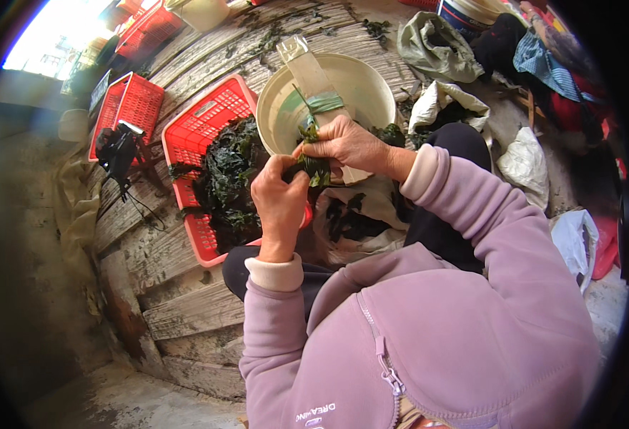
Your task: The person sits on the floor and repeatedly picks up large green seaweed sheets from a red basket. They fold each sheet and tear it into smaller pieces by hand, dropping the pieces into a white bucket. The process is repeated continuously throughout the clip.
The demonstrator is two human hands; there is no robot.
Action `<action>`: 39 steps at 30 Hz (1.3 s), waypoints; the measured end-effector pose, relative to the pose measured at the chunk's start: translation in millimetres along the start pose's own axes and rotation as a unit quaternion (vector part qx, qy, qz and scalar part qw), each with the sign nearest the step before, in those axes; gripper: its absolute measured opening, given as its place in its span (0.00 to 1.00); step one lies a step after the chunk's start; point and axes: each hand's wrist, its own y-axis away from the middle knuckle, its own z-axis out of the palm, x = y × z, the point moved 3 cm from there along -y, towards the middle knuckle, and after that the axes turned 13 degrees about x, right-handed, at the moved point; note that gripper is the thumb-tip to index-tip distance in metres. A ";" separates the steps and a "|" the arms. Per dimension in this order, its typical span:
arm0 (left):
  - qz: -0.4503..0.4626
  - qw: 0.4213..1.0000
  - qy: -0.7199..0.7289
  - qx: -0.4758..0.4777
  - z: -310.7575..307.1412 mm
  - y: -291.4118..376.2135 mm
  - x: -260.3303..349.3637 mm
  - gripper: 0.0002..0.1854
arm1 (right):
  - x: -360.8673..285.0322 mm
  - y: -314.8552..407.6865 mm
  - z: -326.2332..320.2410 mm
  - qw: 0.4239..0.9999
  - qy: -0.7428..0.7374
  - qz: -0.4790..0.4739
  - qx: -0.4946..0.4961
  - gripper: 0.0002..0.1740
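Both hands meet over the near rim of a pale plastic bucket (371, 75). My left hand (279, 198) pinches the lower left end of a small bunch of dark green seaweed (317, 167). Fingers and thumb of my right hand (349, 145) close on the same bunch from above. A flat board (310, 75), wrapped with green cord (325, 103), lies across the bucket and passes under my right hand. Left of the bucket, a red plastic basket (178, 134) holds a heap of wet dark seaweed (234, 166). Below my hands is a whitish sack (379, 201) with dark seaweed in it.
Weathered wooden planks (196, 316) lie under everything. Another red basket (142, 102) stands at the left, beside a black object (115, 150) with thin cords. Woven sacks (438, 48) and a white bag (526, 166) lie to the right. A pale bucket (202, 12) stands at the top.
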 end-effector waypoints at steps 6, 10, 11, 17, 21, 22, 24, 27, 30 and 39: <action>0.165 0.985 0.038 -0.045 -5.8 -3.3 15.5 0.23 | 12.6 -1.1 -10.1 0.980 -0.054 0.135 -0.135 0.11; 0.260 0.958 -0.025 -0.116 0.6 -11.7 15.7 0.14 | 14.9 -4.0 -11.3 0.984 -0.049 0.112 -0.129 0.11; 0.268 0.957 -0.041 -0.106 2.6 -12.3 13.8 0.12 | 15.2 -5.0 -11.2 0.991 -0.010 0.095 -0.096 0.10; 0.104 0.992 -0.029 0.061 17.0 6.3 -1.8 0.06 | -7.5 1.9 -6.4 0.901 0.271 -0.330 0.072 0.19; 0.142 0.979 -0.080 0.121 18.1 12.9 1.3 0.05 | 2.1 2.4 -2.3 0.986 0.112 -0.127 0.010 0.13; 0.154 0.973 -0.100 0.139 19.5 13.8 3.8 0.05 | 6.0 3.5 0.0 0.998 0.033 -0.049 0.007 0.11; 0.149 0.974 -0.099 0.136 23.3 15.4 7.4 0.04 | 7.0 6.0 -0.5 0.999 0.013 -0.025 0.018 0.10; -0.094 0.982 0.126 0.103 27.9 16.1 -2.4 0.08 | 2.9 10.7 -5.0 0.989 0.108 -0.098 0.031 0.12; -0.082 0.988 0.124 0.044 25.9 16.3 -3.7 0.07 | -2.3 16.4 -8.0 0.976 0.123 -0.179 0.004 0.12; -0.102 0.987 0.121 -0.013 22.9 26.3 -14.8 0.04 | 16.6 13.6 -6.8 0.994 0.064 -0.082 -0.042 0.13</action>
